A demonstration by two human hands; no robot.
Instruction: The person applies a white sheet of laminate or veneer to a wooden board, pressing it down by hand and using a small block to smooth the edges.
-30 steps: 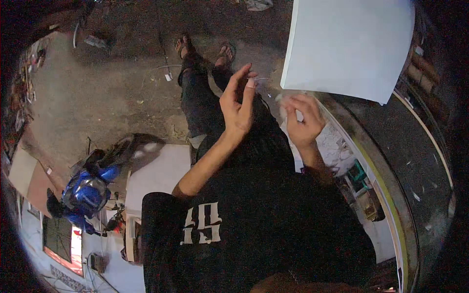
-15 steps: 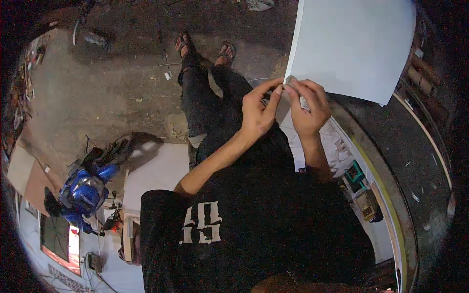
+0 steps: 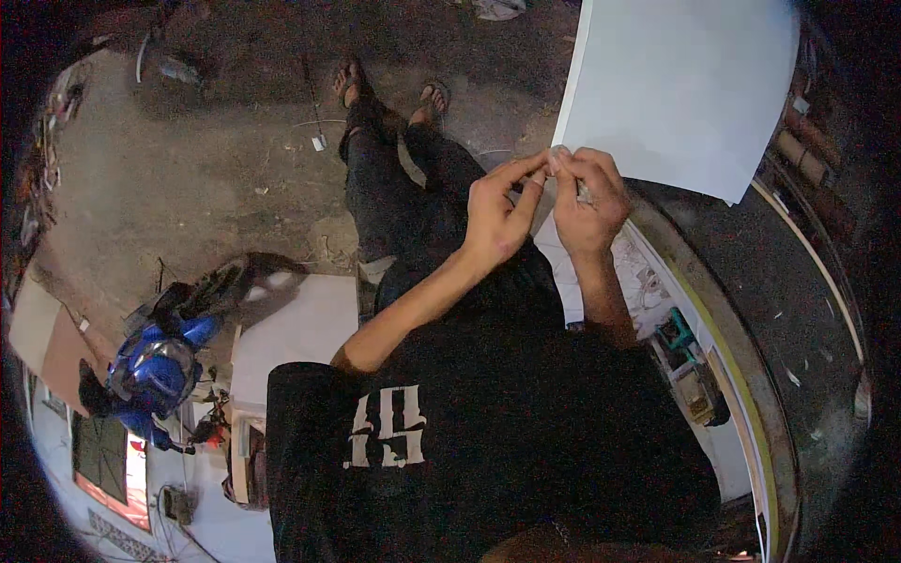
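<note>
A large white board stands at the upper right, its near left corner meeting my fingertips. My left hand is closed in a pinch just beside that corner; what lies between its fingertips is too small to make out. My right hand is closed too, thumb and fingers pressed together on a small pale grey piece at the corner. Something whitish and crumpled shows under its curled fingers; its kind is unclear. The fingertips of both hands nearly touch.
To the right runs a long bench edge, with a green plastic item and small boxes beside it. A blue motorbike stands at the lower left near a pale panel. My sandalled feet rest on the dirty floor.
Both hands stay together at the board's corner, with the fingertips shifted slightly. The whole view has moved a little; nothing has been let go.
</note>
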